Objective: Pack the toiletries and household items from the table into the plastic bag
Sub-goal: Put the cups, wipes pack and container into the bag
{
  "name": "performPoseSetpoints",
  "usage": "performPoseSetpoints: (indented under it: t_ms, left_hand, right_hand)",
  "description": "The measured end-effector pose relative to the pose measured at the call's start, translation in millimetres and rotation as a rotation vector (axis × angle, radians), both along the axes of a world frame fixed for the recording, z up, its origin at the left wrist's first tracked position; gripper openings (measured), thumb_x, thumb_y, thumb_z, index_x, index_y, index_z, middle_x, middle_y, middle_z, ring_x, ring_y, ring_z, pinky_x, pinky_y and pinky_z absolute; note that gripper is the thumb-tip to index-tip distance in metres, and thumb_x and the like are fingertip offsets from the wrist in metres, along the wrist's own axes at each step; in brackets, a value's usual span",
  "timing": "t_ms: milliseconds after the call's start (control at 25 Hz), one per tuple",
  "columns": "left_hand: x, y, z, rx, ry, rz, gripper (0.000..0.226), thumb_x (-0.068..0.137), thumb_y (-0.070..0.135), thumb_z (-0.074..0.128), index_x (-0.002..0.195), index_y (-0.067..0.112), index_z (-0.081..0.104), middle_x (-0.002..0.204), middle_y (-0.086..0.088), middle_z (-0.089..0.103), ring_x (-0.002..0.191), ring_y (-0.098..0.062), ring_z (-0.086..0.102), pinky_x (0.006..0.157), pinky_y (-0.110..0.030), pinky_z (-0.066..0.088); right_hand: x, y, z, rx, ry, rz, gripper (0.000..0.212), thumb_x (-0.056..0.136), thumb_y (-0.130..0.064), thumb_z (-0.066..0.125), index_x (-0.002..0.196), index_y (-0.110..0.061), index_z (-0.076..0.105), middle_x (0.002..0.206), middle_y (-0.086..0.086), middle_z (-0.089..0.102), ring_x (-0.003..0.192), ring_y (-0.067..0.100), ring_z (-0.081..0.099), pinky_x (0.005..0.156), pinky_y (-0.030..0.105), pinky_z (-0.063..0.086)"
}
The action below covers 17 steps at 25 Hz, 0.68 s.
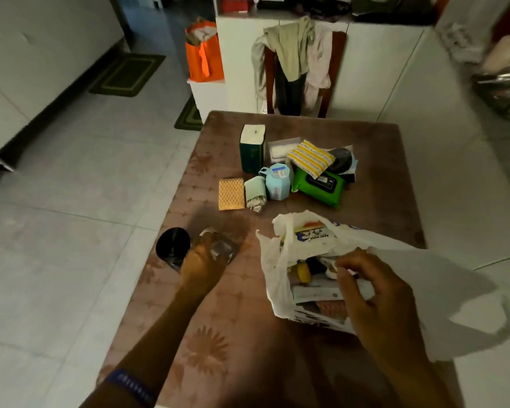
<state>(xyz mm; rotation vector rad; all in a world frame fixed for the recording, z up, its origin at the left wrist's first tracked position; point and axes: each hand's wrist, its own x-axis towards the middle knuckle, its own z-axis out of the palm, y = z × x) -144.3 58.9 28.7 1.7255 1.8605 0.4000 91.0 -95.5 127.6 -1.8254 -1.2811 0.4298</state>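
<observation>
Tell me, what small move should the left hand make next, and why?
Probably lift the clear jar and carry it right, into the plastic bag. The left hand is closed on the jar, and the right hand holds the bag's mouth open.

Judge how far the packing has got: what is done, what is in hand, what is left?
Done: several items already lie inside the plastic bag, which the right hand holds open. In hand: the left hand grips a clear jar beside a black roll. Left: the green wipes pack, tissue box, sponges and more.
</observation>
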Motion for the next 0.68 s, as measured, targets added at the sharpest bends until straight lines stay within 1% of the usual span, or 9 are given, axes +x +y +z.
performPoseSetpoints:
  t_ms: [40, 120, 200, 280, 320, 400, 520, 600, 680]
  left_hand:
    - [0.7, 10.7, -6.8, -0.021, 0.077, -0.02, 0.041, 0.085, 0.027, 0.064, 0.122, 0.009, 0.057, 0.12, -0.015, 0.063, 0.104, -0.037, 0.061, 0.08, -0.038, 0.05]
    - [4.6, 32.0, -18.5, -0.142, 0.184, -0.041, 0.047, 0.088, 0.025, 0.065, 0.129, 0.007, 0.051, 0.135, -0.017, 0.051, 0.12, -0.039, 0.05, 0.093, -0.042, 0.044]
    - [6.6, 49.8, -37.8, -0.229, 0.222, -0.084, 0.058, 0.083, 0.037, 0.07, 0.131, 0.012, 0.049, 0.141, -0.016, 0.041, 0.126, -0.04, 0.043, 0.099, -0.045, 0.041]
    - [8.9, 53.6, -57.9, -0.201, 0.256, -0.101, 0.069, 0.067, 0.062, 0.073, 0.12, 0.023, 0.052, 0.137, -0.014, 0.039, 0.12, -0.041, 0.048, 0.094, -0.048, 0.046]
    - [10.0, 52.5, -67.5, -0.172, 0.281, -0.095, 0.073, 0.061, 0.07, 0.07, 0.116, 0.026, 0.052, 0.134, -0.015, 0.04, 0.115, -0.043, 0.051, 0.092, -0.05, 0.049]
    - [12.1, 49.0, -75.5, -0.139, 0.291, -0.09, 0.076, 0.06, 0.074, 0.067, 0.115, 0.025, 0.048, 0.129, -0.02, 0.041, 0.108, -0.046, 0.053, 0.088, -0.054, 0.049]
    - [-9.7, 44.2, -63.4, -0.135, 0.16, -0.073, 0.086, 0.058, 0.077, 0.064, 0.119, 0.018, 0.047, 0.115, -0.018, 0.055, 0.094, -0.041, 0.06, 0.077, -0.049, 0.054]
    - [-24.2, 21.8, -14.6, -0.016, -0.062, 0.007, 0.09, 0.058, 0.075, 0.069, 0.125, 0.018, 0.047, 0.111, -0.009, 0.063, 0.088, -0.031, 0.065, 0.072, -0.045, 0.057]
    - [-24.9, -23.4, 60.8, 0.089, -0.271, 0.155, 0.081, 0.059, 0.062, 0.08, 0.124, 0.032, 0.043, 0.114, 0.0, 0.059, 0.089, -0.025, 0.065, 0.072, -0.046, 0.057]
  right_hand:
    - [-1.8, -0.1, -10.4, -0.029, 0.032, -0.011, 0.004, 0.091, -0.026, 0.059, 0.092, -0.025, 0.063, 0.094, -0.011, 0.065, 0.09, 0.007, 0.063, 0.071, 0.026, 0.057]
    - [0.1, -3.1, -26.9, -0.091, 0.041, -0.014, 0.009, 0.089, -0.018, 0.062, 0.09, -0.027, 0.062, 0.092, -0.014, 0.065, 0.091, 0.003, 0.064, 0.066, 0.016, 0.056]
    - [3.7, -7.4, -37.0, -0.158, 0.02, -0.031, 0.01, 0.089, -0.017, 0.062, 0.09, -0.027, 0.063, 0.091, -0.014, 0.066, 0.089, 0.004, 0.065, 0.065, 0.017, 0.057]
    - [9.8, -14.5, -41.6, -0.195, 0.005, -0.08, 0.007, 0.089, -0.018, 0.063, 0.09, -0.024, 0.065, 0.089, -0.015, 0.067, 0.087, 0.004, 0.066, 0.064, 0.022, 0.058]
    - [12.7, -18.2, -43.0, -0.205, 0.004, -0.104, 0.007, 0.089, -0.018, 0.063, 0.09, -0.024, 0.065, 0.089, -0.017, 0.066, 0.088, 0.001, 0.065, 0.063, 0.02, 0.057]
    - [16.1, -24.2, -42.7, -0.231, 0.008, -0.129, 0.008, 0.089, -0.018, 0.064, 0.088, -0.026, 0.064, 0.089, -0.02, 0.065, 0.094, -0.009, 0.06, 0.063, 0.014, 0.056]
    - [20.5, -30.7, -36.8, -0.25, 0.061, -0.132, 0.014, 0.089, -0.019, 0.064, 0.087, -0.032, 0.062, 0.09, -0.024, 0.063, 0.092, -0.001, 0.063, 0.064, 0.019, 0.058]
    - [23.0, -33.3, -31.1, -0.257, 0.125, -0.154, 0.017, 0.088, -0.021, 0.064, 0.088, -0.037, 0.06, 0.09, -0.023, 0.065, 0.089, 0.008, 0.067, 0.061, 0.02, 0.058]
    - [20.8, -35.5, -15.2, -0.208, 0.245, -0.127, 0.023, 0.085, -0.021, 0.067, 0.096, -0.04, 0.06, 0.094, -0.019, 0.068, 0.091, 0.014, 0.069, 0.062, 0.02, 0.058]
